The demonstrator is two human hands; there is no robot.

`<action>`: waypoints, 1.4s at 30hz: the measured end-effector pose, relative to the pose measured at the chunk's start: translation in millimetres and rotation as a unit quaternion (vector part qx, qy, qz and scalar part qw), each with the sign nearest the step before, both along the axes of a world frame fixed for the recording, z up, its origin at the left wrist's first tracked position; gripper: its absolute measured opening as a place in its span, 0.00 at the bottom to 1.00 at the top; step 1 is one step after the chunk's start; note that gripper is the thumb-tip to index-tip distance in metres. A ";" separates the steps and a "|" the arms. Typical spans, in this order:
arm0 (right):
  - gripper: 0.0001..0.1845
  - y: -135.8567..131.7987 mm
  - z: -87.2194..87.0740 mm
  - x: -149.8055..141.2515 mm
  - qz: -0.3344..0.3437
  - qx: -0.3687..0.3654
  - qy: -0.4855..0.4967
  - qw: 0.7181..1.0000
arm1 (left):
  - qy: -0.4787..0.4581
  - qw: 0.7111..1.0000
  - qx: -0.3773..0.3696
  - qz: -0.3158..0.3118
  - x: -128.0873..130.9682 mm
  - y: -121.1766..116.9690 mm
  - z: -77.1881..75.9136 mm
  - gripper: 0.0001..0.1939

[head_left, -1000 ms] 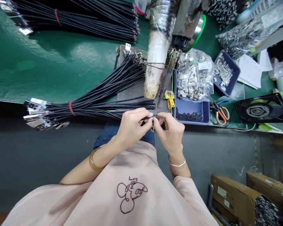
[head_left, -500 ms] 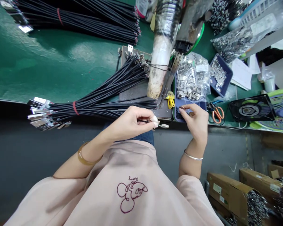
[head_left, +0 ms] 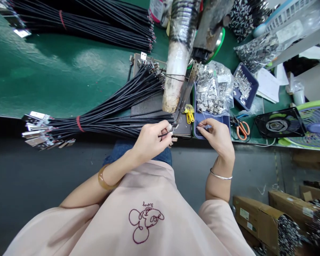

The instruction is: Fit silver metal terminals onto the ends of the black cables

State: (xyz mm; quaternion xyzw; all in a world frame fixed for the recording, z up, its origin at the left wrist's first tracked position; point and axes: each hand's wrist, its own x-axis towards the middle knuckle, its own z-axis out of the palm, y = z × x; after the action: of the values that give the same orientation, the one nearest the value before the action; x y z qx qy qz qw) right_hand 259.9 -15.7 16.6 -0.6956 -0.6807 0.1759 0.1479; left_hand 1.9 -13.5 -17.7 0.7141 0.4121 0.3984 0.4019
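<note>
My left hand (head_left: 155, 139) pinches a black cable (head_left: 165, 134) between thumb and forefinger, with white covering on a fingertip. The cable's end lies by the front edge of a dark board (head_left: 182, 131), beneath the tip of a clamped metal iron (head_left: 188, 87). Over the front of a blue tray (head_left: 225, 121), my right hand (head_left: 214, 137) is closed in a pinch on a thin silvery wire (head_left: 204, 116). A bundle of black cables (head_left: 117, 103), tied with a red band (head_left: 80, 123), lies left of the board.
A taped white pipe (head_left: 173, 80) hangs over the board. Yellow clips (head_left: 189, 113), a bag of metal connectors (head_left: 213, 89), orange-handled scissors (head_left: 242, 130) and a black fan (head_left: 280, 125) sit to the right. Another cable bundle (head_left: 96, 25) lies at the back left.
My left hand has moved slightly up, bringing the cable end from in front of the board to its edge. My right hand stays over the tray. The view has shifted a little.
</note>
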 end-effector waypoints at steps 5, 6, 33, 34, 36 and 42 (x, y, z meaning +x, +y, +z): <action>0.05 3.7 0.9 3.3 -0.005 -0.029 0.024 0.999 | -0.062 0.992 -0.113 -0.001 -1.6 5.0 5.8 0.02; 0.05 4.6 0.0 4.1 -0.014 -0.019 0.026 0.999 | -0.070 0.990 -0.123 -0.001 -1.8 5.6 6.8 0.03; 0.13 -30.8 -27.2 -100.7 -0.033 0.166 0.253 0.953 | -0.056 0.993 -0.086 0.064 7.2 0.8 4.1 0.06; 0.13 -30.6 -27.0 -101.0 -0.031 0.168 0.250 0.953 | -0.056 0.993 -0.084 0.064 6.9 0.7 3.8 0.07; 0.13 -30.2 -26.5 -101.4 -0.026 0.174 0.242 0.954 | -0.057 0.993 -0.082 0.062 6.3 0.5 3.7 0.07; 0.13 -29.1 -27.8 -104.6 -0.019 0.205 0.209 0.956 | -0.058 0.994 -0.069 0.056 6.8 0.8 4.8 0.07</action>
State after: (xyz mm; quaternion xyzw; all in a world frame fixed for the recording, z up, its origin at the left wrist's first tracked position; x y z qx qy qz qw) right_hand 155.2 -44.8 -11.2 -0.6107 -0.6428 0.1709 0.4296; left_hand 8.7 -12.8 -12.9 0.6363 0.4541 0.4312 0.4505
